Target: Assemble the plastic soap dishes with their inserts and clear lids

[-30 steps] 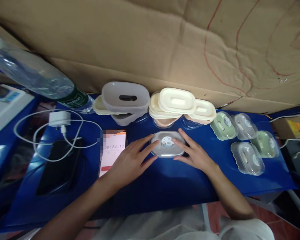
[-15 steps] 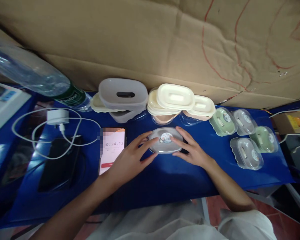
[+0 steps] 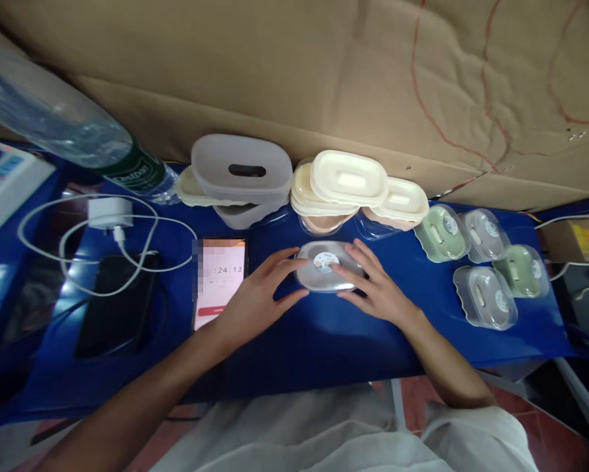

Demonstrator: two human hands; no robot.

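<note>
A grey oval soap box (image 3: 318, 283) with a clear cover and a round white sticker lies on the blue table in front of me. My left hand (image 3: 269, 282) grips its left end, thumb at the near edge and fingers along the far edge and top. On the opposite end, my right hand (image 3: 373, 285) has its thumb at the near side and its fingers over the top and far side. Behind the box are a stack of cream trays (image 3: 350, 177) and some grey oval trays (image 3: 242, 164) with a slot. Clear covers partly show beneath these stacks.
Several finished-looking green and grey soap boxes (image 3: 485, 298) stand at the right. Left of my hands lie a phone (image 3: 220, 275) showing a timer, a black flat object (image 3: 117, 308), and a white charger (image 3: 110, 213) with looped cable. A large water bottle (image 3: 92, 137) leans behind them.
My left index finger has drawn back from the sticker toward the soap box's left edge. Both hands stay on the box. The view has shifted slightly.
</note>
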